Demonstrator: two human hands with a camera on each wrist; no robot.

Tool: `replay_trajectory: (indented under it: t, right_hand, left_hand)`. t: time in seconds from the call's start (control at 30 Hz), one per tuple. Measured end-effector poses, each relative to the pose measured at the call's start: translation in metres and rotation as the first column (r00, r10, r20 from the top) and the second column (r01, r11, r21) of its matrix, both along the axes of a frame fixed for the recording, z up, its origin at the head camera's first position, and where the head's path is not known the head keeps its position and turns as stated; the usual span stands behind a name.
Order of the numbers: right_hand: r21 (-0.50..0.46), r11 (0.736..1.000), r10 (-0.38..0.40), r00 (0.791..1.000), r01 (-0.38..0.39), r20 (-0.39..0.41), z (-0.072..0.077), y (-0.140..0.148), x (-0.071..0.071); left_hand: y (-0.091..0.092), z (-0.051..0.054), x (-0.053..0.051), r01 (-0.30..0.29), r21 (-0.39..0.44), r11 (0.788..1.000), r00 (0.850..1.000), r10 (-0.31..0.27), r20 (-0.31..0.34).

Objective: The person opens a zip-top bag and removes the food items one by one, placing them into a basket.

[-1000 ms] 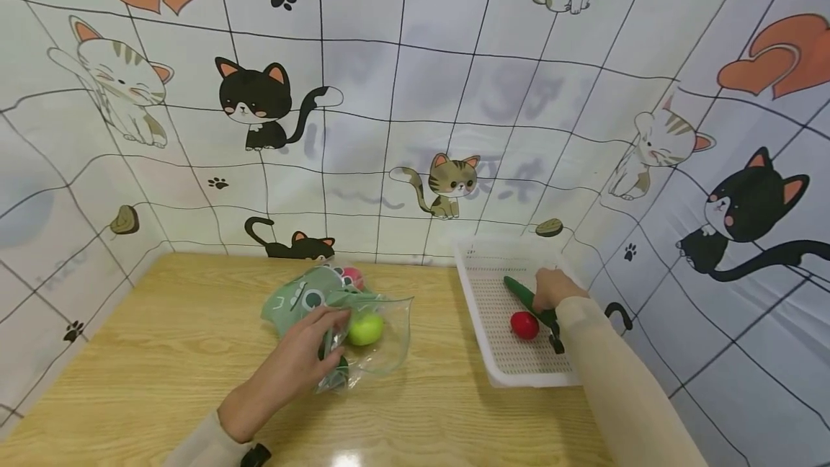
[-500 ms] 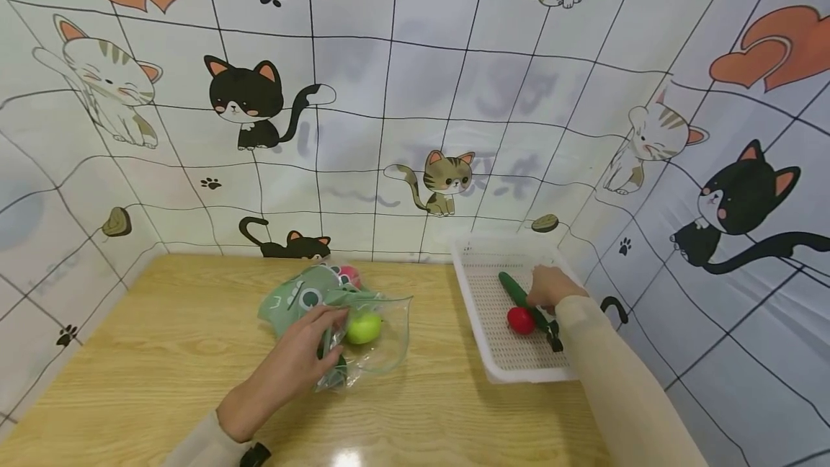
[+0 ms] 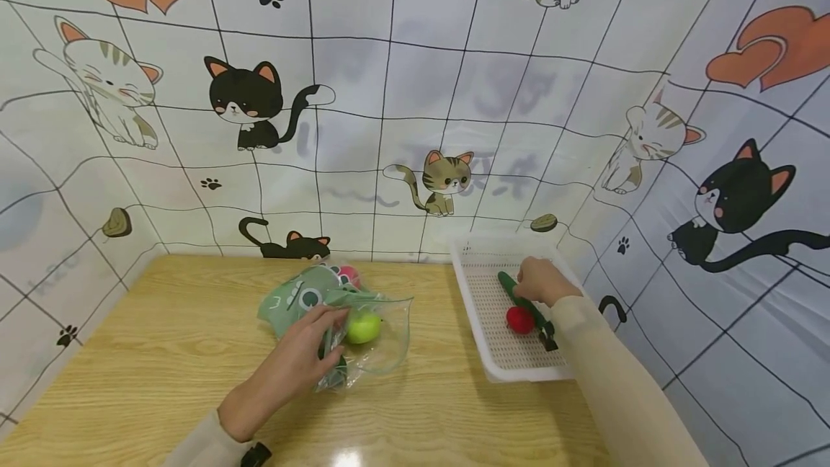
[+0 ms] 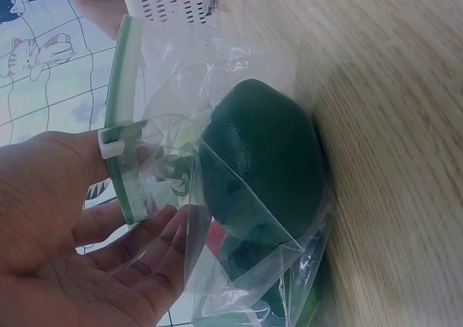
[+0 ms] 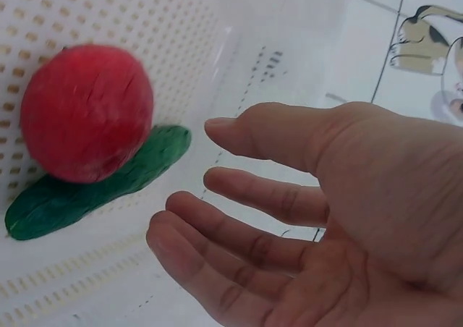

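My left hand (image 3: pixel 301 348) pinches the zip edge of a clear, green-printed zip bag (image 4: pixel 126 88), with the thumb by its white slider. Inside the bag lie a yellow-green round fruit (image 3: pixel 364 327), a dark green rounded piece (image 4: pixel 260 160) and something pink-red (image 3: pixel 350 277). Over a white perforated basket (image 3: pixel 488 359), my right hand (image 3: pixel 543 281) hovers with fingers apart and relaxed, holding nothing. A green cucumber (image 5: pixel 79 200) and a red round fruit or vegetable (image 5: pixel 87 113) lie in the basket, touching or nearly so, just beyond its fingertips.
The wooden table (image 3: pixel 428 416) bears the bag at left and the basket at right. A cat-printed, grid-lined curtain (image 3: pixel 363 92) stands behind and along both sides. The basket has raised walls close to the right-hand side of the curtain.
My right hand has shifted slightly left and away from me over the cucumber. The left hand and bag stay as they were; the whole head view has drifted a little.
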State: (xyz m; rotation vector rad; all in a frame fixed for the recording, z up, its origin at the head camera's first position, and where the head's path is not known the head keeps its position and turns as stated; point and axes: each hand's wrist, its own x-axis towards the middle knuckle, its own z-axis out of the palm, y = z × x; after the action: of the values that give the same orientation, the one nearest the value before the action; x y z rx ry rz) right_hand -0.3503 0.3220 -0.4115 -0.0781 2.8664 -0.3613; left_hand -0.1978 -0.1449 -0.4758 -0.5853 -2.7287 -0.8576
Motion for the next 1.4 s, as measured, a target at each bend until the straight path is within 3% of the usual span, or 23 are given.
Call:
replay_trajectory:
  t: [0.07,0.2,0.27,0.3,0.43,0.5,0.77,0.9,1.03,1.07,1.17,1.27,1.3,1.4]
  right_hand:
    - [-0.003,1.000,0.027,0.999,-0.027,-0.025,-0.004,0.000,-0.005]
    - [0.041,0.996,0.080,0.989,-0.076,-0.121,-0.030,0.008,-0.026]
    - [0.057,0.996,0.081,0.987,-0.074,-0.140,-0.029,0.003,-0.026]
    - [0.059,0.996,0.080,0.985,-0.072,-0.153,-0.026,-0.001,-0.022]
    - [0.026,0.998,0.065,0.985,-0.062,-0.159,0.012,-0.032,0.011]
    - [0.015,0.998,0.068,0.983,-0.067,-0.168,0.020,-0.043,0.021]
    - [-0.030,0.992,0.111,0.972,-0.120,-0.205,0.025,-0.069,0.036]
    - [-0.053,0.984,0.155,0.957,-0.173,-0.247,0.026,-0.083,0.045]
    - [-0.060,0.969,0.211,0.933,-0.238,-0.292,0.029,-0.097,0.058]
    - [-0.061,0.966,0.224,0.926,-0.253,-0.303,0.030,-0.101,0.061]
    - [-0.056,0.952,0.267,0.902,-0.302,-0.340,0.033,-0.112,0.071]
    - [-0.042,0.937,0.305,0.874,-0.346,-0.379,0.034,-0.123,0.081]
    - [-0.037,0.931,0.321,0.861,-0.364,-0.394,0.034,-0.127,0.084]
    - [-0.022,0.905,0.373,0.817,-0.425,-0.440,0.034,-0.139,0.094]
  left_hand:
    - [0.000,0.000,0.000,0.003,0.002,1.000,1.000,-0.003,-0.004]
    - [0.001,0.000,0.001,0.005,-0.002,1.000,1.000,-0.005,-0.018]
    - [0.001,0.000,0.001,0.004,-0.004,1.000,1.000,-0.004,-0.022]
    - [0.002,0.000,0.001,0.005,-0.003,1.000,1.000,-0.005,-0.023]
    - [0.003,-0.001,0.000,0.010,0.003,1.000,1.000,-0.010,-0.030]
    - [0.004,-0.001,-0.001,0.013,0.007,1.000,0.999,-0.013,-0.032]
    - [0.003,0.001,0.001,0.021,0.012,1.000,0.999,-0.020,-0.026]
    - [0.003,0.001,0.001,0.026,0.009,1.000,0.999,-0.026,-0.021]
    - [0.002,-0.005,-0.001,0.048,0.040,0.998,0.997,-0.045,-0.070]
    - [-0.001,-0.012,-0.004,0.064,0.053,0.997,0.993,-0.059,-0.101]
    - [-0.001,-0.015,-0.005,0.080,0.065,0.995,0.988,-0.070,-0.139]
    - [0.001,-0.012,-0.004,0.064,0.054,0.996,0.993,-0.058,-0.104]
    - [0.004,-0.004,0.000,0.047,0.046,0.998,0.997,-0.044,-0.070]
    - [0.007,0.002,0.001,0.026,0.020,0.999,0.999,-0.025,-0.026]
